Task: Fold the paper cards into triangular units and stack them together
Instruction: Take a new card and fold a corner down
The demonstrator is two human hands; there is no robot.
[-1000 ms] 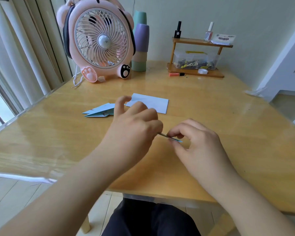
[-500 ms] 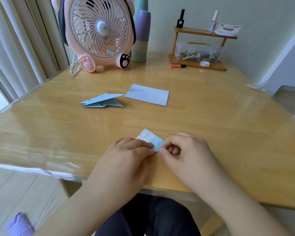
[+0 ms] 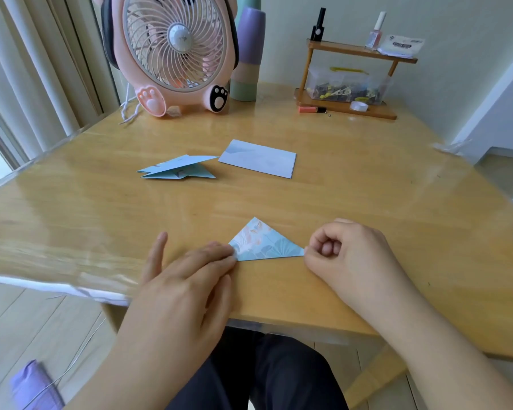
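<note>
A patterned blue paper triangle lies flat on the wooden table near its front edge. My left hand lies flat with straight fingers, its fingertips pressing the triangle's left corner. My right hand has curled fingers, and its thumb and forefinger touch the triangle's right corner. Further back lie a stack of folded blue triangular units and a flat pale blue paper card.
A pink fan stands at the back left beside stacked pastel cups. A small wooden shelf with bottles and a clear box sits at the back right. The table's front edge is just below my hands.
The folded paper went from held in the air between both hands to lying flat on the table. My hands have slid apart to its two corners, showing the whole triangle.
</note>
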